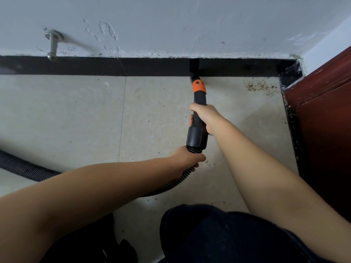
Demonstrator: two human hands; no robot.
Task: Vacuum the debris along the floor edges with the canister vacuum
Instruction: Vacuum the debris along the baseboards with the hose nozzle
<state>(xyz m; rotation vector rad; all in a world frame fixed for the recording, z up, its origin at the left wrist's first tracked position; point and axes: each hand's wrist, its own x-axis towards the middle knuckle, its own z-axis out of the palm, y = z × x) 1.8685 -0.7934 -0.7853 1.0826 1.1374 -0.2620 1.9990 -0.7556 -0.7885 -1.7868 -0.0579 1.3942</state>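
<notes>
A black vacuum nozzle (197, 130) with an orange collar (198, 86) points at the black baseboard (152, 66), its tip touching the floor edge. My right hand (204, 116) grips the nozzle's black tube below the collar. My left hand (190, 158) grips the ribbed black hose (171, 184) just behind the nozzle cuff. Brown debris (261, 86) lies scattered in the corner to the right of the tip. The canister itself is out of view.
The hose (22, 167) loops away across the beige tiles to the left. A metal door stop (51, 45) juts from the white wall at upper left. A dark red wooden door frame (322, 103) borders the right side. My dark-clothed knee (218, 236) is at the bottom.
</notes>
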